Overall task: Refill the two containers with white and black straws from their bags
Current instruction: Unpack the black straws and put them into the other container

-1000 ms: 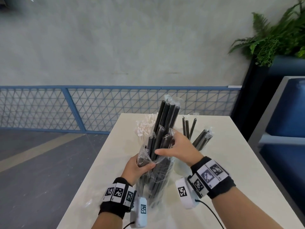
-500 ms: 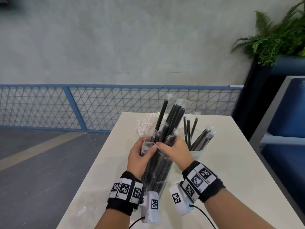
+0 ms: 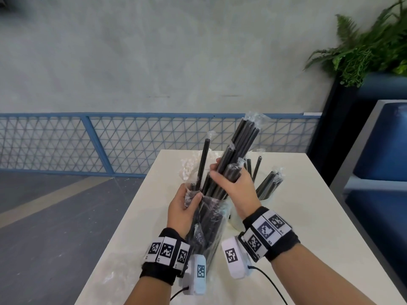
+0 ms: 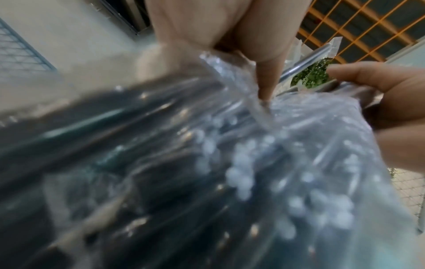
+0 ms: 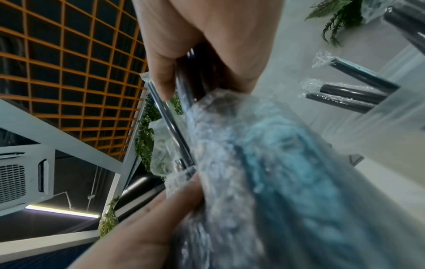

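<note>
Head: our left hand (image 3: pixel 184 208) grips clear crinkly plastic bag (image 3: pixel 206 227) over the table; right hand (image 3: pixel 234 187) clamps bundle of wrapped black straws (image 3: pixel 240 146), half out. Pull straight, w/ bag mouth steady. L wrist: bag (image 4: pixel 230 163) blurred. R wrist: fingers (image 5: pixel 161 80) curled round straws (image 5: pixel 184 80); white container (image 5: pixel 402 127) beside.

My worktop (image 3: pixel 308 216) was a pale cream slab. On it stood a white container (image 3: pixel 267 198) of wrapped black straws (image 3: pixel 269 183), with a bag of white straws (image 3: pixel 189 170) lying at the far edge beside it.
</note>
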A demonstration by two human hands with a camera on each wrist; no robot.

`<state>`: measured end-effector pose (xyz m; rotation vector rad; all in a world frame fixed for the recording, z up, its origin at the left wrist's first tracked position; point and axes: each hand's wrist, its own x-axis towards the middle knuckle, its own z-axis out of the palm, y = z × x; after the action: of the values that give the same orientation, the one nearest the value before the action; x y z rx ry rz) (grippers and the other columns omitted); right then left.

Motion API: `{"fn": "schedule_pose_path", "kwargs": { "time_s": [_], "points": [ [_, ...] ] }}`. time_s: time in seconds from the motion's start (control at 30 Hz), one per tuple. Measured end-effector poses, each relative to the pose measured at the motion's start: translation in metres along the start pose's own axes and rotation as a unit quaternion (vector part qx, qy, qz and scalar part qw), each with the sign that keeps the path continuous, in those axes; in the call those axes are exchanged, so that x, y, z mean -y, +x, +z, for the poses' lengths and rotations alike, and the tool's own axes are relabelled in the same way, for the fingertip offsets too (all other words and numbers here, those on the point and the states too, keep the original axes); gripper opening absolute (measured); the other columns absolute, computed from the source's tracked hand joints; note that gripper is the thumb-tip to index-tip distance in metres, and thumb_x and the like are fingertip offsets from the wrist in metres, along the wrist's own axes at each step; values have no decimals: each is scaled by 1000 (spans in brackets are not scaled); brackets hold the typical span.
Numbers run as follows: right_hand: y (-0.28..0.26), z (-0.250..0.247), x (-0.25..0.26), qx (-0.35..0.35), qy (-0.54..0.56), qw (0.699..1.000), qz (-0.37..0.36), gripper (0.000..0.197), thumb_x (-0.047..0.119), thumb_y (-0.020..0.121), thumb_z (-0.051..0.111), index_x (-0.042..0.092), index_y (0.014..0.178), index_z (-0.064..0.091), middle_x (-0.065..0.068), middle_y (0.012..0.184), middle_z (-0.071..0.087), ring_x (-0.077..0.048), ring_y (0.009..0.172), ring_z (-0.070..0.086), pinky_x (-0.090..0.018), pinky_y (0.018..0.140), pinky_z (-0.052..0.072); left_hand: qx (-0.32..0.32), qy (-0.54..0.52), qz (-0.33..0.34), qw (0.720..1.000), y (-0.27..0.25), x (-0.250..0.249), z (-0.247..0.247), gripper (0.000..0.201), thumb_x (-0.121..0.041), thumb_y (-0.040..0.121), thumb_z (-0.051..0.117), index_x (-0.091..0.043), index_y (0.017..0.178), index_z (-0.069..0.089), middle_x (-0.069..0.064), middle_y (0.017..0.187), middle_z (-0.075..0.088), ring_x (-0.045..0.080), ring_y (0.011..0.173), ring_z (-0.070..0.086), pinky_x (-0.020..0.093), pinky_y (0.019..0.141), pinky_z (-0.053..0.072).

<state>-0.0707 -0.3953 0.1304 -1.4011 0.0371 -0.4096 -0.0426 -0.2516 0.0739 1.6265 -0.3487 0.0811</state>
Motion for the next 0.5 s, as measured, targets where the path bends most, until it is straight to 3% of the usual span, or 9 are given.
{"fn": "schedule_pose_path", "kwargs": {
  "time_s": [0.1,0.17,0.3,0.43,0.5],
  "points": [
    [-9,3,-14,23,-96,995,12,33,12,69,79,20,98,65,-1,98,72,-11,93,68,-27,86,54,-3,-7,-5,1000,-1,-2,0,14,-31,84,59,-32,98,57,1,96,70,23,92,67,48,85,53],
    [-12,6,-22,-6,-130,991,1,28,12,70,79,17,95,68,0,94,73,-9,89,68,-29,85,54,6,2,-2,1000,-3,-2,1,19,-38,82,59,-31,99,57,0,95,70,22,92,67,48,85,54],
    [-6,6,-17,-74,-64,995,1,10,11,76,73,14,85,70,1,83,72,-13,83,67,-35,86,54,17,33,5,999,-3,-1,2,15,-18,91,57,-32,97,55,-8,91,68,9,86,66,35,82,54],
    [11,2,3,-106,8,994,-20,6,8,79,69,11,83,65,-2,80,64,-18,83,61,-40,87,50,18,59,5,998,-3,3,-3,20,-15,91,56,-35,96,53,-11,94,67,8,90,65,33,84,53],
    [18,0,14,-107,42,993,-28,8,4,81,66,11,83,63,-4,81,62,-20,84,60,-38,87,50,16,61,3,998,-2,5,-6,21,-14,91,57,-34,96,53,-11,95,67,5,90,65,30,84,53]
  ]
}}
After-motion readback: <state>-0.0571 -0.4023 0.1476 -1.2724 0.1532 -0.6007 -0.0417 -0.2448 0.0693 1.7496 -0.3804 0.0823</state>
